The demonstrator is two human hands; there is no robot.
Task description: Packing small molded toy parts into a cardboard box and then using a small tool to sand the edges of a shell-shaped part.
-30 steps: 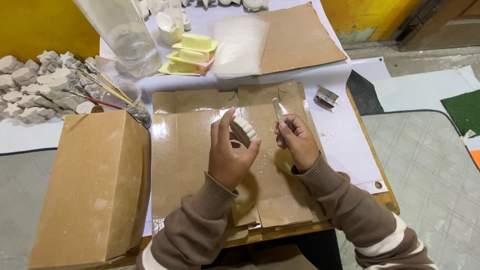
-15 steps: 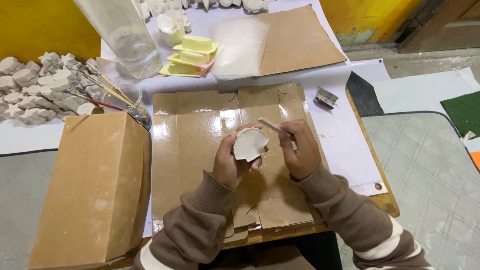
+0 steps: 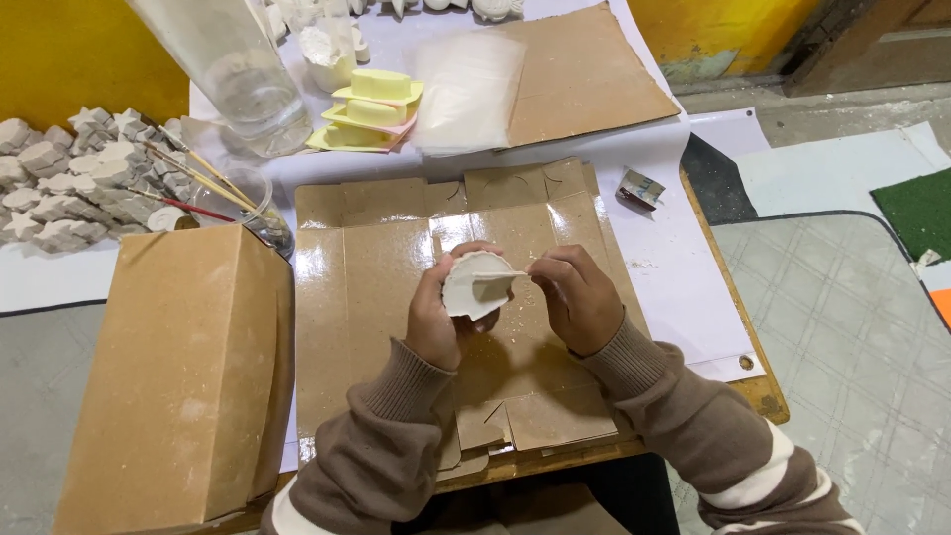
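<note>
Wooden table [image 3: 763, 391] under white sheets, spread in the middle with a flattened glossy cardboard sheet [image 3: 396, 297]. At near left, a tall brown cardboard box [image 3: 178, 376], standing upright. At far centre, a second cardboard sheet [image 3: 584, 69] with a clear plastic bag [image 3: 466, 89] lying on it. At far left, a tall clear glass vessel [image 3: 233, 69]; left of it, a heap of white cast star shapes [image 3: 69, 183]. Just right of the vessel, a stack of pale yellow moulds [image 3: 371, 104]. Beside the box's far corner, a small glass jar [image 3: 248, 198] holding thin brushes. Over the middle of the glossy sheet, left hand [image 3: 441, 317] with fingers closed around a white shell-shaped cast piece [image 3: 475, 284], held above the cardboard. Right hand [image 3: 580, 297] just right of it, fingers pinched on a thin pale stick [image 3: 503, 274] laid across the piece. Far right, a small grey clip [image 3: 641, 188] on the white sheet.
</note>
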